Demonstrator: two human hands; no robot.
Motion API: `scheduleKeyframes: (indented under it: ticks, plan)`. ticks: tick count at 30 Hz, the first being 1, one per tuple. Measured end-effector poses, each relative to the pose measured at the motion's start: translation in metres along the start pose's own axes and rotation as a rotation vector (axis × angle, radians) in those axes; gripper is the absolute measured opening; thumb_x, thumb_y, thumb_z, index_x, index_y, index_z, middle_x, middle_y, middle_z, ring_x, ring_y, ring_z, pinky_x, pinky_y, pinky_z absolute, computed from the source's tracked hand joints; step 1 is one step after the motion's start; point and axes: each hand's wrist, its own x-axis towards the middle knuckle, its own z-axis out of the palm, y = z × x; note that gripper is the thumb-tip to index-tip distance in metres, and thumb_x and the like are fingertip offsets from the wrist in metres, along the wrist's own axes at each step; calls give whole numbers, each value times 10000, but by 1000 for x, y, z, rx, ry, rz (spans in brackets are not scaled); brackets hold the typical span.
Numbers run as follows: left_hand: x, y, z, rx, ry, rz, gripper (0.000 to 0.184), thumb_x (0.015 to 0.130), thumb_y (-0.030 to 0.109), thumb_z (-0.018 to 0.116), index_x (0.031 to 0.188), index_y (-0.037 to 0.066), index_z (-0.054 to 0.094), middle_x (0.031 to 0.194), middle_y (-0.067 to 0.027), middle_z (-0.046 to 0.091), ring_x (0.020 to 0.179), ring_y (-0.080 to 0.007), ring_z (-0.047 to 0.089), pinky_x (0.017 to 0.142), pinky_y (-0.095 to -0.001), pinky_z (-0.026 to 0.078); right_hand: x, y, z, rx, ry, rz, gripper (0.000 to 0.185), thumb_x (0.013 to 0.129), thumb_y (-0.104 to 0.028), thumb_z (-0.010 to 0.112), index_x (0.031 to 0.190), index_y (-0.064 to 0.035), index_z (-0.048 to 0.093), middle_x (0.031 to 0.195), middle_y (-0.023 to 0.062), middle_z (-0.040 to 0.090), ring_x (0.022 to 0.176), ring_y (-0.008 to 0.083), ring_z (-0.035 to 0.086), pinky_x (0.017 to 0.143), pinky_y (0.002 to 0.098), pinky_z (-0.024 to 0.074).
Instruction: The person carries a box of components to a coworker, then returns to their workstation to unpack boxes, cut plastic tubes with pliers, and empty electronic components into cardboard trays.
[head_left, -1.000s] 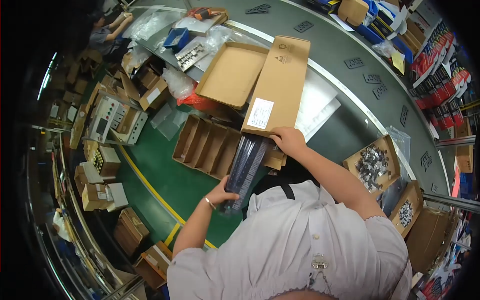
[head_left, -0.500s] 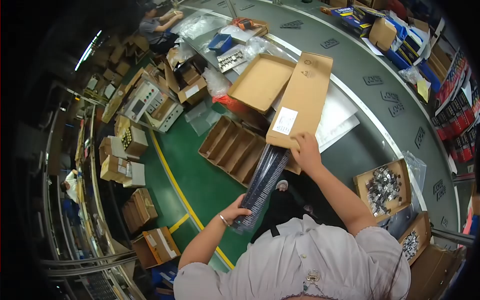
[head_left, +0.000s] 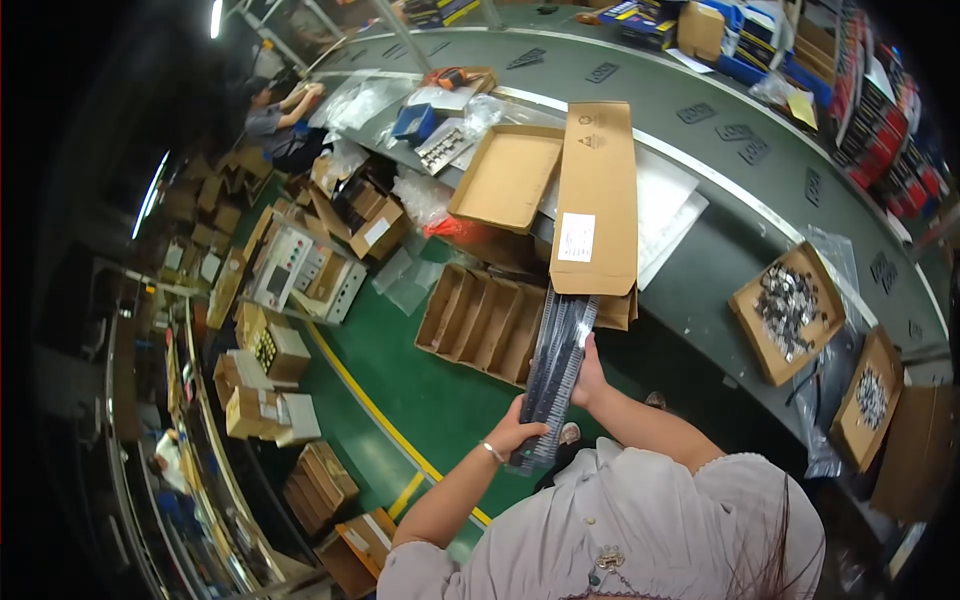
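Observation:
A bundle of long dark strips in clear plastic sticks out of the near end of a long cardboard box with a white label. My left hand is closed around the bundle's lower end, thumb on top. My right hand lies against the bundle's right side, just below the box; part of its fingers is hidden behind the strips. Left of the bundle is a divided cardboard tray. A shallow open carton lies left of the long box.
Two cartons of small metal parts stand at the right on the bench. Flat dark pieces lie on the grey belt. A blue bin and a co-worker are at the upper left. Boxes stand on the green floor.
My right hand has let go of the long box's near edge and moved down onto the bundle's right side. My left hand still holds the lower end. The camera view has shifted.

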Motion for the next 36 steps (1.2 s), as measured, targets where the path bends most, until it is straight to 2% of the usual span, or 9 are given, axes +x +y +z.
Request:
scheduleKeyframes:
  ticks: [7, 13, 16, 18, 22, 24, 30, 34, 36]
  plan:
    - [37, -15, 10, 239, -22, 180, 698, 614, 189, 671, 1124, -4, 235, 1003, -130, 447, 908, -195, 467, 782, -305, 392, 9, -22, -31, 41, -207, 25, 723, 668, -505, 509, 1161, 1, 360, 1139, 181, 431, 1013, 314, 451, 858, 461, 352]
    - [39, 23, 40, 670, -318, 252, 664, 724, 405, 548, 1079, -64, 241, 912, -245, 498, 879, -308, 516, 749, -335, 403, -17, -52, -36, -32, -126, 14, 599, 700, -382, 491, 1114, 39, 388, 1029, 202, 493, 890, 322, 514, 789, 449, 408]
    - [110, 31, 14, 681, -425, 236, 447, 791, 373, 459, 962, -40, 441, 833, -206, 552, 864, -307, 519, 731, -345, 399, -36, -74, -42, -132, 53, 11, 519, 732, -340, 461, 1081, 41, 407, 986, 198, 516, 840, 317, 532, 748, 437, 434]
    - [152, 66, 20, 625, 10, 498, 386, 811, 330, 437, 964, -23, 470, 901, -188, 549, 902, -294, 506, 766, -337, 380, -51, -91, -36, -221, 177, -14, 478, 751, -320, 444, 1069, 37, 414, 970, 197, 524, 822, 314, 537, 727, 433, 444]
    - [257, 73, 53, 457, 142, 705, 620, 758, 358, 509, 1210, 14, 263, 1077, -216, 462, 977, -325, 459, 833, -324, 350, -78, -100, -37, -325, 290, 42, 410, 815, -296, 390, 1086, 11, 406, 973, 191, 521, 826, 308, 535, 693, 442, 458]
    - [299, 87, 67, 394, 221, 574, 723, 721, 310, 557, 1258, 43, 153, 1124, -219, 420, 1009, -315, 438, 857, -326, 337, -79, -106, -34, -355, 305, 80, 394, 820, -283, 394, 1092, 3, 399, 978, 189, 518, 829, 304, 535, 688, 442, 462]
    - [264, 128, 89, 238, 275, 551, 765, 679, 38, 533, 1281, 66, 62, 1190, -164, 348, 1039, -224, 397, 864, -291, 321, -115, -103, -6, -411, 404, 158, 356, 788, -242, 464, 1042, 3, 415, 912, 159, 531, 781, 276, 539, 681, 435, 463]
    - [272, 130, 85, 67, 374, 389, 767, 656, 36, 565, 1273, 57, 110, 1170, -142, 370, 1012, -216, 418, 841, -289, 345, -175, -106, -7, -489, 472, 261, 393, 734, -227, 537, 1037, -10, 412, 875, 144, 532, 728, 252, 543, 647, 413, 462]
    - [294, 133, 68, 141, 158, 663, 789, 634, 70, 608, 1272, 27, 146, 1157, -166, 393, 1028, -225, 413, 846, -277, 347, -226, -97, 42, -660, 520, 240, 427, 678, -175, 587, 1044, -41, 414, 857, 140, 529, 696, 229, 543, 637, 386, 459]
